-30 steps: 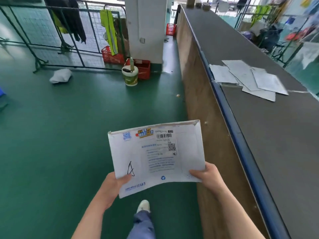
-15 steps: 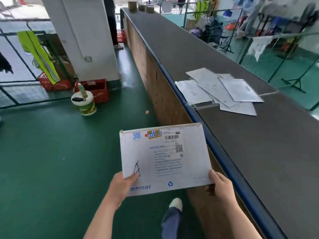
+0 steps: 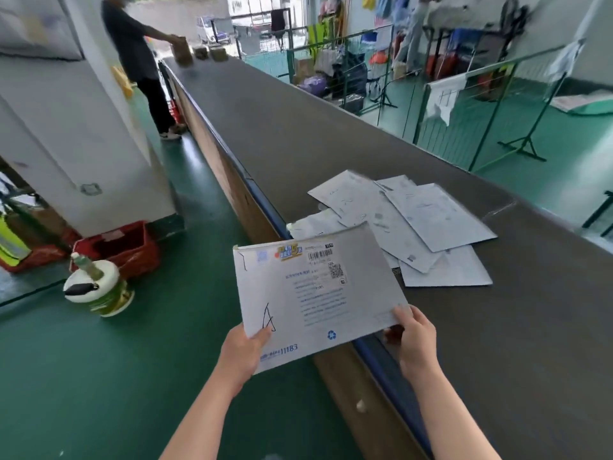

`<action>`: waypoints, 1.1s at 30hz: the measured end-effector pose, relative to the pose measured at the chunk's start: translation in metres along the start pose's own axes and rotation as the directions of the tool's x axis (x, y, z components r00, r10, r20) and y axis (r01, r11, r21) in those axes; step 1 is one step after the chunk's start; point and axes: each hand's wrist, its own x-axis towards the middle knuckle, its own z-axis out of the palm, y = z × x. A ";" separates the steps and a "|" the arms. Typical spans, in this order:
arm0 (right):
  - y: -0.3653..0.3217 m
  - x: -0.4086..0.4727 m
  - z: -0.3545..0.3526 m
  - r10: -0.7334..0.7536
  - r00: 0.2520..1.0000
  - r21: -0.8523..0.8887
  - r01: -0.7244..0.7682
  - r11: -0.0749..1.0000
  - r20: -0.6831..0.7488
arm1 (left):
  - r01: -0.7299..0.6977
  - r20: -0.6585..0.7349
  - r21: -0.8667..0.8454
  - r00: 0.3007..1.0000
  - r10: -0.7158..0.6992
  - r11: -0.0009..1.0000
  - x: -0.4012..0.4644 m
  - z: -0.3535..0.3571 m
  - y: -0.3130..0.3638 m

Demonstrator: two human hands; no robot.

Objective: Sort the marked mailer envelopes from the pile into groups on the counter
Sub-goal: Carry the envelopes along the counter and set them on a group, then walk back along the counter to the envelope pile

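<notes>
- A white envelope (image 3: 315,300) with a printed label and a hand-drawn mark like the letter A is held up between both hands, its face toward the camera.
- The left hand (image 3: 243,353) grips the envelope's lower left corner, thumb (image 3: 262,335) on the front just below the drawn mark, the other fingers hidden behind the paper.
- The right hand (image 3: 414,340) pinches the lower right corner, fingertips (image 3: 403,313) on the front edge, the rest curled beneath.
- The two hands are apart, one at each lower corner, with the envelope spanning the gap between them.
- The envelope's right part hangs over the blue edge (image 3: 265,207) of the long grey counter (image 3: 331,127); its left part is over the green floor (image 3: 83,376).
- A loose pile of envelopes (image 3: 398,220) lies overlapping on the counter, just beyond the held envelope's top edge and near the counter's blue edge.
- A white bucket (image 3: 99,290) and a red crate (image 3: 122,244) stand on the floor to the left.
- Another person (image 3: 139,54) stands at the far end of the counter, a hand on one of several brown boxes (image 3: 199,53).
</notes>
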 end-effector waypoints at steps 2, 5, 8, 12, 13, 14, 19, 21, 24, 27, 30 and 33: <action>-0.001 0.019 0.001 -0.010 1.000 -0.013 0.009 1.000 -0.002 | 0.011 0.000 -0.033 1.000 -0.011 0.999 0.039 0.011 0.015; 0.005 0.047 -0.002 -0.035 0.995 -0.053 0.031 0.998 -0.092 | 0.029 0.021 -0.107 0.999 -0.027 0.994 0.104 0.031 0.034; -0.002 0.079 0.005 -0.031 0.975 -0.016 0.028 0.999 -0.221 | 0.037 0.089 -0.146 0.996 -0.024 0.989 0.167 0.052 0.055; -0.036 0.142 0.044 -0.029 0.930 0.114 0.076 0.991 -0.366 | 0.038 0.256 -0.168 0.967 0.006 0.985 0.269 0.072 0.081; -0.048 0.151 0.053 -0.023 0.924 0.149 0.086 0.985 -0.383 | 0.033 0.282 -0.166 0.959 0.016 0.986 0.285 0.073 0.086; -0.062 0.174 0.071 -0.008 0.909 0.194 0.097 0.976 -0.417 | 0.053 0.326 -0.163 0.945 0.003 0.985 0.321 0.075 0.099; -0.131 0.240 0.126 -0.011 0.893 0.290 0.158 0.944 -0.450 | 0.092 0.384 -0.197 0.923 -0.009 0.976 0.407 0.068 0.135; -0.154 0.266 0.141 -0.030 0.882 0.319 0.201 0.926 -0.470 | 0.102 0.397 -0.197 0.918 -0.015 0.975 0.436 0.068 0.141; -0.180 0.303 0.149 -0.009 0.864 0.366 0.223 0.903 -0.504 | 0.140 0.404 -0.202 0.914 -0.048 0.969 0.465 0.076 0.145; -0.184 0.317 0.137 0.098 0.887 0.391 0.098 0.915 -0.451 | 0.171 0.451 -0.181 0.890 -0.073 0.969 0.465 0.096 0.146; -0.160 0.285 0.103 0.193 0.835 0.332 -0.014 0.943 -0.515 | 0.163 0.596 -0.085 0.799 -0.081 0.983 0.442 0.140 0.150; -0.113 0.218 0.068 0.231 0.758 0.352 -0.002 0.936 -0.610 | 0.072 0.755 0.032 0.652 -0.071 0.997 0.398 0.192 0.151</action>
